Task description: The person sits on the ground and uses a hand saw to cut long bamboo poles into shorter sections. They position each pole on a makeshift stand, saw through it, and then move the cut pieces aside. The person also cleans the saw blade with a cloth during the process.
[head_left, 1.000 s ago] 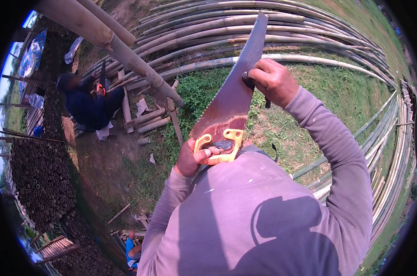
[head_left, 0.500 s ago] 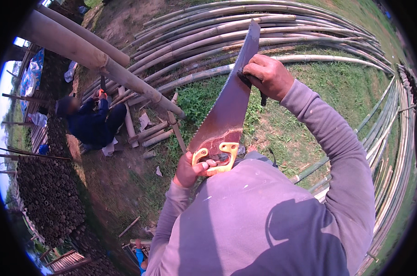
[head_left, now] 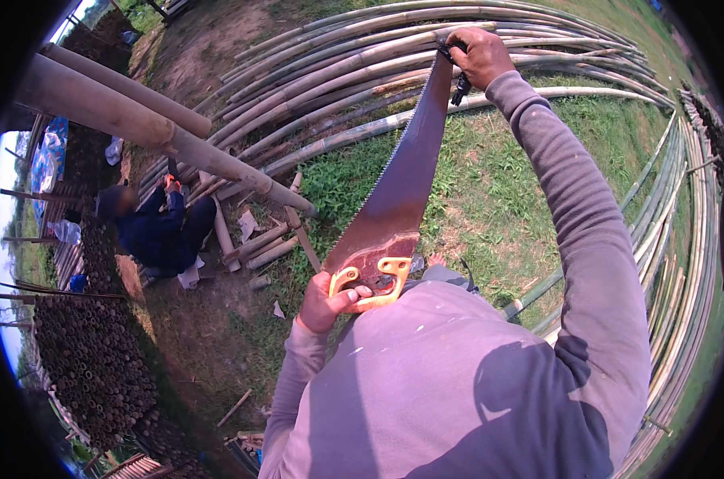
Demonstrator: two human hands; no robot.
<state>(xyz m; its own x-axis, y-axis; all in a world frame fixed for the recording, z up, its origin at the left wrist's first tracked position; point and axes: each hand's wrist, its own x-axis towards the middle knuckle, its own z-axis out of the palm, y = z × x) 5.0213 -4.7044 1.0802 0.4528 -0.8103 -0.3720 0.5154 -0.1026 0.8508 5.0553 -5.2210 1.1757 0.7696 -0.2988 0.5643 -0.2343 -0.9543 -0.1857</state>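
Observation:
A hand saw (head_left: 402,176) with a brownish blade and an orange-yellow handle stretches away from my body, its toothed edge facing left. My left hand (head_left: 324,303) is wrapped round the handle close to my chest. At the far, narrow end of the blade, my right hand (head_left: 478,57) pinches a dark cloth or rag (head_left: 460,86) against the tip, and a piece of it dangles below the fingers. What exactly the dark stuff is cannot be made out. Long bamboo poles (head_left: 362,65) lie on the ground beyond the blade.
Two thick bamboo poles (head_left: 138,120) slant in from the upper left. Below them a co-worker (head_left: 158,227) in dark clothes crouches, holding an orange-handled tool. Stacked cut bamboo (head_left: 90,359) stands at the left; more long poles (head_left: 681,263) curve along the right over grass.
My right hand has slid along the blade, away from me, from its upper middle to the tip, with the dark stuff in its fingers. The left hand keeps its hold.

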